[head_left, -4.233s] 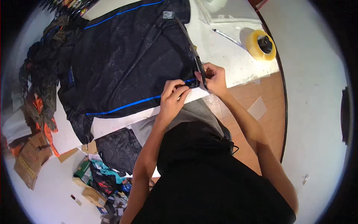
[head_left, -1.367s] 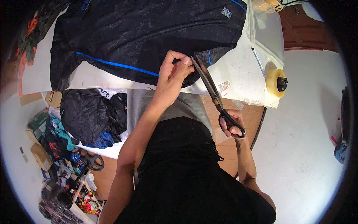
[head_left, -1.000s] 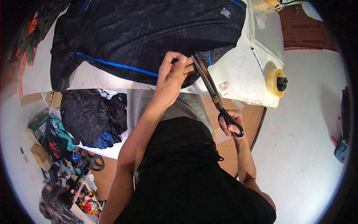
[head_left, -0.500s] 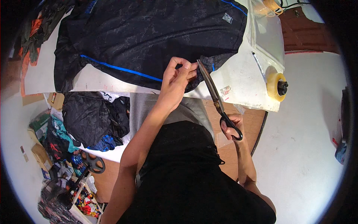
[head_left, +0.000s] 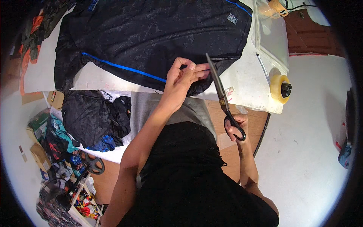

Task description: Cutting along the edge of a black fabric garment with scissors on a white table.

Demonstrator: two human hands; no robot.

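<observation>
A black shirt with blue piping and a faint pattern lies spread over the white table. My left hand is at its near right edge, thumb and forefinger pinched together, the other fingers against the bunched cloth; the exact grip is partly hidden. In my right hand are large scissors with black handles, their fingers and thumb through the loops. The long metal blades point away from me and look closed, their tips just right of my left fingertips, over the shirt. A pale strip runs along the shirt's edge there.
To the right on the table are a tape roll, a pen and clear plastic bags. Dark clothes are heaped below the table's left side, near boxes and a crate of colourful bits.
The scissors have shifted slightly right, their tips swinging away from my left fingers. The shirt's corner flap has turned, showing a pale strip. My left hand has barely moved.
</observation>
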